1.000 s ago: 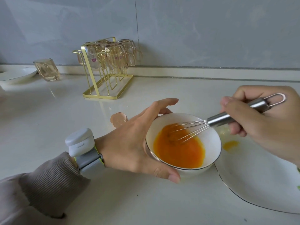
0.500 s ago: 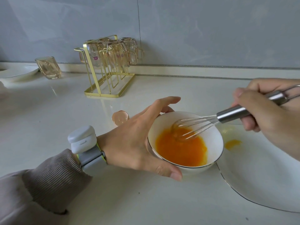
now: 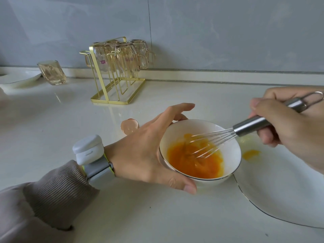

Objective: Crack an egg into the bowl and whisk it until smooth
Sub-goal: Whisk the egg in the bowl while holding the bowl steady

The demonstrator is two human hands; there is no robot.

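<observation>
A white bowl (image 3: 229,146) with a thin dark rim stands on the counter, orange beaten egg (image 3: 185,160) pooled in its bottom. My left hand (image 3: 140,151) cups the bowl's left side, thumb along the near rim and fingers around the far rim. My right hand (image 3: 287,127) grips the steel handle of a whisk (image 3: 252,125), whose wires dip into the egg. An empty eggshell half (image 3: 129,126) lies on the counter just behind my left hand.
A large white plate (image 3: 280,193) with a spot of spilled yolk (image 3: 250,153) lies right of the bowl. A gold rack (image 3: 115,100) holding upturned glasses stands at the back. A loose glass (image 3: 51,72) and another white plate (image 3: 21,78) sit far left.
The whisk's wires have swept back down and toward me into the egg after lifting toward the far rim. My left hand keeps its hold on the bowl.
</observation>
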